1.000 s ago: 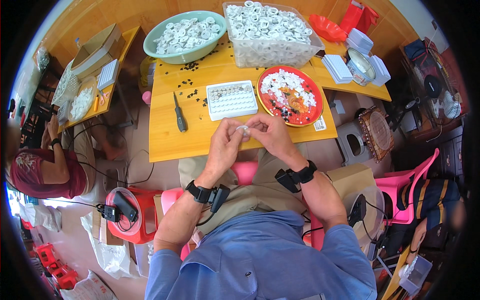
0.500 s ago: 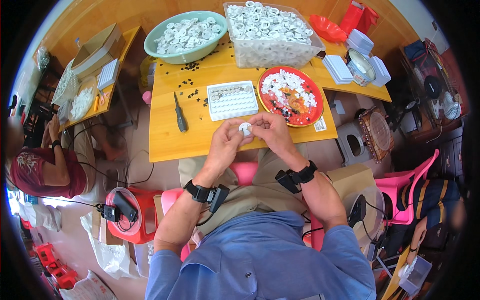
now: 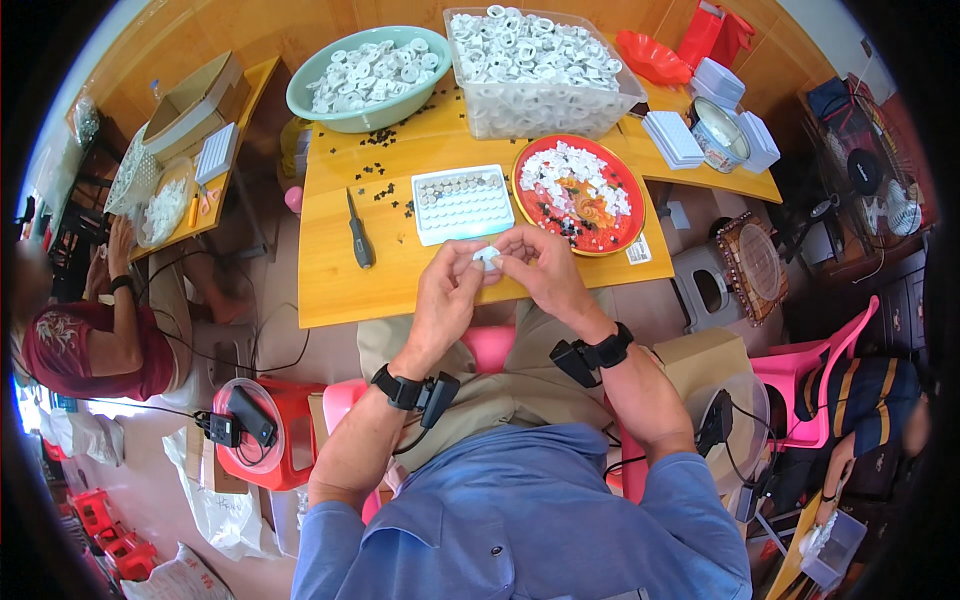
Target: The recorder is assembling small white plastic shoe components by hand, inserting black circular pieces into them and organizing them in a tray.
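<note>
Between my two hands, just over the table's near edge, is a small round white plastic part [image 3: 487, 256]. My left hand [image 3: 450, 285] pinches it from the left. The fingers of my right hand [image 3: 540, 268] close on its right side and hide part of it. Right beyond my hands lies a white tray [image 3: 464, 228] with rows of round pockets; its far rows hold several small grey round pieces [image 3: 460, 187]. A red round plate [image 3: 634, 205] with many small white pieces and a few black ones lies to the right of the tray.
A dark-handled screwdriver [image 3: 361, 245] lies left of the tray, near scattered black bits [image 3: 376, 168]. At the back stand a green basin [image 3: 370, 118] and a clear plastic bin [image 3: 545, 112], both heaped with white parts. A tin [image 3: 722, 150] stands at right. Co-workers sit at both sides.
The white part has turned and tilted between my fingers, so its face looks different. My hands have barely moved. The co-worker at left has shifted their hands.
</note>
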